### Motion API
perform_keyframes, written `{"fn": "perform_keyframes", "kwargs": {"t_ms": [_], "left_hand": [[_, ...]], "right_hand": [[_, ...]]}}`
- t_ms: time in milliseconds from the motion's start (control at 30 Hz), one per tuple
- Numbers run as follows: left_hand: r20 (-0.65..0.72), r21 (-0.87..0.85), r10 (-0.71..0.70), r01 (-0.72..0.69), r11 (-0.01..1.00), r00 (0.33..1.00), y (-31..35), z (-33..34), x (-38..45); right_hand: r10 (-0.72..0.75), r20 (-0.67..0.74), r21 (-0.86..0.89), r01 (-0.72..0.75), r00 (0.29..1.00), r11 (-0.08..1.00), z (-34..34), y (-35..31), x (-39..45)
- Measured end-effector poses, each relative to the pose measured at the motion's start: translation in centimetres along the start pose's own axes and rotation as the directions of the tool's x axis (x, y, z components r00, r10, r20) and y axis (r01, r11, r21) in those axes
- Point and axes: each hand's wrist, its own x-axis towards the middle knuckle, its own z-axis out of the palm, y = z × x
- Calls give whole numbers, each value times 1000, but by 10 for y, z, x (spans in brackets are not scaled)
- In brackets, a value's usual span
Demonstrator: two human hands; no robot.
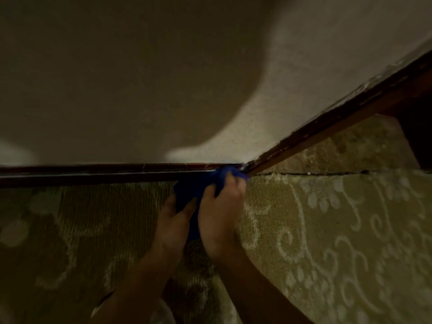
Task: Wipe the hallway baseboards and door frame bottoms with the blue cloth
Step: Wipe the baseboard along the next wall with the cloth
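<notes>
A dark brown baseboard [88, 175] runs along the foot of the wall from the left edge to the centre. There it meets a dark wooden door frame [339, 113], which slants up to the right. The blue cloth [196, 185] is bunched against the corner where the two join. My right hand [222, 213] grips the cloth's upper part and presses it onto that corner. My left hand [174, 222] holds the cloth's lower left part, fingers curled over it. Most of the cloth is hidden between my hands.
A beige textured wall [140, 78] fills the upper half, partly in shadow. Olive patterned carpet [327, 230] with pale floral swirls covers the floor. A seam [315, 174] crosses the carpet at the doorway, and a dark opening [418, 136] lies beyond the frame.
</notes>
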Motion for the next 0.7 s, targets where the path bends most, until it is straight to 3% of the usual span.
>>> {"fn": "perform_keyframes", "kwargs": {"t_ms": [100, 167, 233, 300, 433, 500, 567, 633, 700], "left_hand": [[8, -95, 4, -3, 995, 1000, -6, -8, -1], [19, -105, -2, 4, 994, 1000, -8, -12, 4], [37, -124, -27, 31, 992, 999, -7, -14, 5], [59, -140, -36, 43, 989, 998, -3, -13, 5], [53, -129, -18, 25, 991, 998, -4, -15, 4], [49, -132, -27, 34, 991, 998, -6, -15, 4], [64, -176, -43, 54, 983, 997, -6, -16, 5], [76, -207, -62, 77, 975, 995, -4, -14, 3], [74, -213, -62, 76, 974, 995, 0, -10, 2]], "right_hand": [[-183, 105, -48, 188, 978, 981, -1, -3, -10], [-105, 31, 13, 105, 994, 994, -6, 1, 0], [83, -36, 21, -82, 996, 996, -13, 10, 17], [110, -49, -27, -112, 993, 993, -16, 14, 23], [-218, 39, -215, 222, 975, 951, 2, 1, -6], [-285, 113, -215, 303, 952, 928, 0, 1, -7], [-188, 53, -110, 193, 981, 975, -11, 8, 8], [36, -35, -43, -37, 999, 998, -21, 15, 24], [115, -72, -37, -118, 991, 992, -21, 16, 29]]}}
